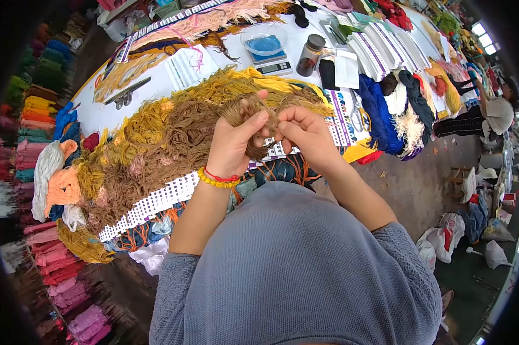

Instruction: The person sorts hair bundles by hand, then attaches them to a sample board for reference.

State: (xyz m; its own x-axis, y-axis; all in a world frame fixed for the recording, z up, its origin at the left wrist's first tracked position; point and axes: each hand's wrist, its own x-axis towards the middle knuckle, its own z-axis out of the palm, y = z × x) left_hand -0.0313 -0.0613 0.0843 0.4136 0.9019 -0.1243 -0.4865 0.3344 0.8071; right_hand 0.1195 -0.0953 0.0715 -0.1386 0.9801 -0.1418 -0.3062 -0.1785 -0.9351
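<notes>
My left hand [236,138] is closed around a brown skein of thread [236,112], its thumb lying across the strands. Close on its right, my right hand [305,132] pinches at the edge of the same skein with thumb and fingertips. The strands between the fingers are too fine to make out singly. Under and behind both hands lies a heap of loose brown yarn [173,135]. Mustard-yellow yarn [208,86] runs along its far side. White cards with rows of dark dots [156,198] show below the heap.
Beyond the heap are a digital scale [274,68] with a clear dish, a dark jar [311,54], scissors [358,119] and a metal clip [127,95]. Blue yarn [374,115] hangs over the right edge. Another person [495,115] stands far right. Coloured skeins [41,115] fill shelves at left.
</notes>
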